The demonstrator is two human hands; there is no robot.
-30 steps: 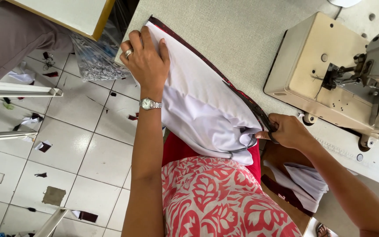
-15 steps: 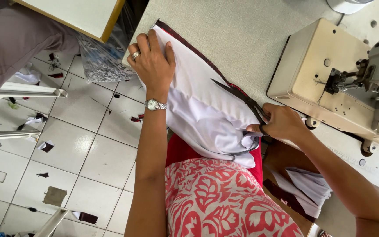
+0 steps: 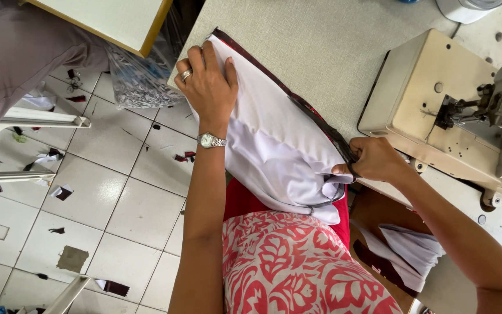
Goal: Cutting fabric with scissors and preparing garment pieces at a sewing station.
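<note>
Head view, read left to right. The left hand (image 3: 207, 81), wearing a ring and a silver wristwatch (image 3: 210, 140), lies flat and spread on the far end of a folded white cloth panel with a dark maroon edge (image 3: 274, 139), its fingers pressing the cloth onto the speckled grey bench (image 3: 321, 46) rather than closing round it. The panel runs diagonally across the bench's near edge, and its lower end droops off that edge toward the lap, over the red floral-print garment (image 3: 297, 267). The right hand (image 3: 376, 160) is closed as a grip, pinching the maroon edge at the panel's lower end, just in front of the cream-coloured sewing machine base (image 3: 431, 110). The cloth appears light, thin and limp: it wrinkles and sags wherever unsupported, and probably slides easily on the bench. It seems best held at the firmer, layered maroon edge, with a flat palm steadying the body of the panel. White and maroon cut pieces (image 3: 408, 250) lie below the right forearm.
</note>
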